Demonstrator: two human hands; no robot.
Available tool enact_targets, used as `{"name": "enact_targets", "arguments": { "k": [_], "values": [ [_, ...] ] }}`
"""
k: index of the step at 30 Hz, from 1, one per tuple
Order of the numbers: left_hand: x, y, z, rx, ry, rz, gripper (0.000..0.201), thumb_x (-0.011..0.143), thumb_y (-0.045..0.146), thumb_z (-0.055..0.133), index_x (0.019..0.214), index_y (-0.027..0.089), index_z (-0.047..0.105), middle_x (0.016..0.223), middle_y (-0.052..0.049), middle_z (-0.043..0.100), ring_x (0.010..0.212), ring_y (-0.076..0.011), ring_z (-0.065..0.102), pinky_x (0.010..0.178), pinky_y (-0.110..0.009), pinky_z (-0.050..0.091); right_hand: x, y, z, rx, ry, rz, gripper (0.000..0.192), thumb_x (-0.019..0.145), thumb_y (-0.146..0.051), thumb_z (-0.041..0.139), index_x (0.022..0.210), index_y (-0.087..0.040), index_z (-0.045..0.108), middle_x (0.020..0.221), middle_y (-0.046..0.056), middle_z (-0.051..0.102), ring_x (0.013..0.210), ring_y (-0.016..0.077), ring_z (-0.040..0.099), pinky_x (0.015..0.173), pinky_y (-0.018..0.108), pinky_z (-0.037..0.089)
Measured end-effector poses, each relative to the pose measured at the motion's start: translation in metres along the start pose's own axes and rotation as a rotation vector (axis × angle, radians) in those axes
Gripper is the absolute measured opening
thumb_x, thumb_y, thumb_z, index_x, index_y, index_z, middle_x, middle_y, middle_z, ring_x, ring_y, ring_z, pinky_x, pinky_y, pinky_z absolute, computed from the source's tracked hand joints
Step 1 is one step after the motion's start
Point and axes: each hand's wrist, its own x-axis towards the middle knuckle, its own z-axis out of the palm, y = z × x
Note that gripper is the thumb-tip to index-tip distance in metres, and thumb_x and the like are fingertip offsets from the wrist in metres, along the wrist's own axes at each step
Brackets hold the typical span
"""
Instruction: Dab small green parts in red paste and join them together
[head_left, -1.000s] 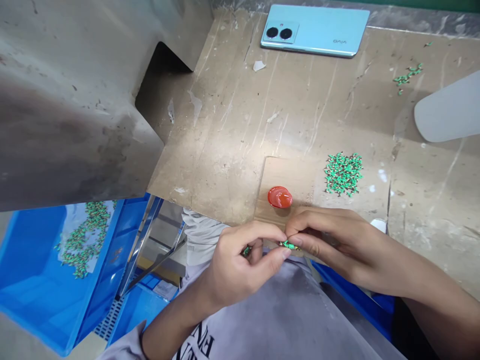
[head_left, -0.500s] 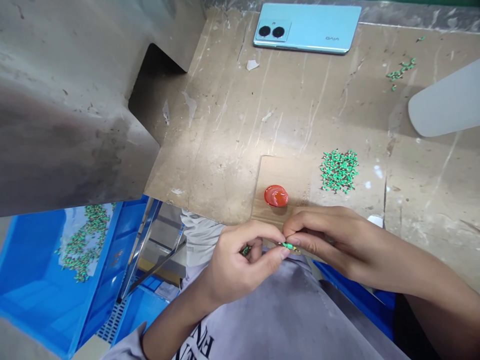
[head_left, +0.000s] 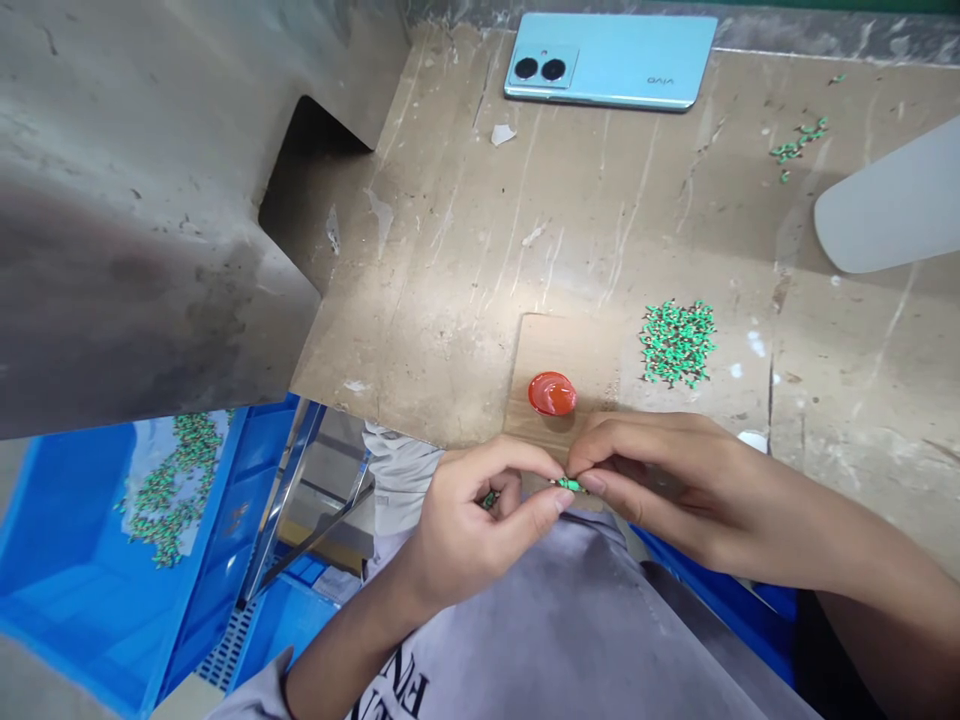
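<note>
Between the fingertips of both hands is a tiny green piece [head_left: 570, 484] with darker ends; its exact kind is too small to make out. My left hand [head_left: 487, 515] pinches it from the left, thumb against forefinger, and more small green bits show inside its curled fingers. From the right, my right hand [head_left: 667, 480] closes thumb and forefinger at the piece's other end. Just beyond the hands, a small red dish [head_left: 552, 394] with a glossy wet inside rests on a thin wooden board [head_left: 570, 340]. To its right lies a pile of similar green pieces [head_left: 678, 343].
A light blue phone [head_left: 615, 60] lies at the table's far edge. Loose green pieces [head_left: 796, 145] are scattered near a white rounded object [head_left: 892, 205] at right. On the left stands a metal housing [head_left: 150, 220]; below it a blue bin [head_left: 90, 560] holds many green pieces.
Both hands stay pinched together at nearly the same place. The small green piece between the fingertips has shifted and turned slightly.
</note>
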Motion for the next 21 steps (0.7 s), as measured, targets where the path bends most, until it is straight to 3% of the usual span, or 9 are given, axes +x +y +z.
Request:
{"name": "enact_targets", "arguments": {
  "k": [10,16,21],
  "values": [
    [0.0016,0.0005,-0.0001,-0.059,0.006,-0.068,0.010,0.087,0.021,0.084,0.087,0.018,0.074,0.050,0.009,0.045,0.043,-0.0076,0.039,0.043,-0.020,0.031,0.0000,0.0010,0.0008,-0.003,-0.008,0.005,0.015,0.111,-0.022,0.054,0.104,-0.020,0.067,0.086,0.002,0.069,0.075,0.0133,0.061,0.067,0.024,0.046],
    [0.0000,0.0000,-0.0013,-0.027,0.022,-0.076,0.012,0.085,0.024,0.086,0.086,0.017,0.077,0.055,0.003,0.061,0.043,-0.0072,0.041,0.043,-0.020,0.033,-0.0008,0.0002,0.0014,0.035,-0.012,0.010,0.009,0.110,-0.023,0.058,0.105,-0.021,0.066,0.083,-0.001,0.067,0.070,0.0106,0.060,0.064,0.021,0.046],
    [0.0018,0.0016,-0.0003,0.017,0.057,0.019,0.007,0.083,0.017,0.087,0.085,0.016,0.080,0.057,0.000,0.068,0.044,-0.0077,0.047,0.044,-0.019,0.039,-0.0019,-0.0001,0.0015,0.043,0.008,0.018,0.009,0.109,-0.022,0.059,0.105,-0.020,0.067,0.085,0.000,0.068,0.070,0.0107,0.062,0.064,0.021,0.047]
  ]
}}
